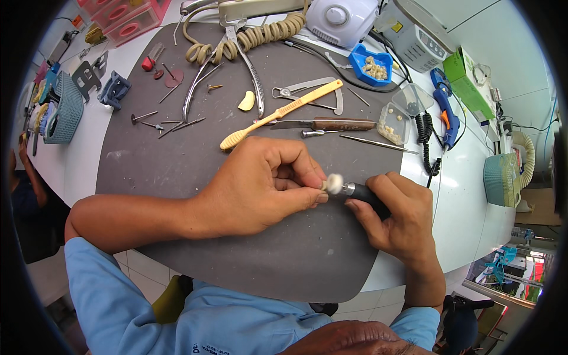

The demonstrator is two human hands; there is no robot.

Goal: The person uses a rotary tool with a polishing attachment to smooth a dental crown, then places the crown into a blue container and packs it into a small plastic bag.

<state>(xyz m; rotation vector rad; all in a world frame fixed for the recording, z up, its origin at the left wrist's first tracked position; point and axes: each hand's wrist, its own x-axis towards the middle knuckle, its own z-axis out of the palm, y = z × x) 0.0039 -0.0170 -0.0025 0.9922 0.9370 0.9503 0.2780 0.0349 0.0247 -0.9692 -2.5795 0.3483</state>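
Note:
Above the grey mat [284, 260], my left hand [254, 186] is closed, thumb and fingertips pinching a small cream tooth-like piece [324, 186], mostly covered by the fingers. My right hand [405, 213] wraps around a black rotary handpiece [367, 196] with a metal nose. A fuzzy white polishing tip [335, 183] on the handpiece, blurred, meets or nearly meets the piece; actual contact is hard to make out. Just beyond my left hand lies a yellow toothbrush [284, 112], crossing over a wooden-handled knife [343, 123].
Farther back lie a metal caliper [307, 93], large pliers [234, 47] and a coiled beige cord [266, 36]. Several burs and mounted discs [173, 77] scatter at left. A blue tray [371, 65] and a clear box [394, 124] hold small tooth-like pieces at right.

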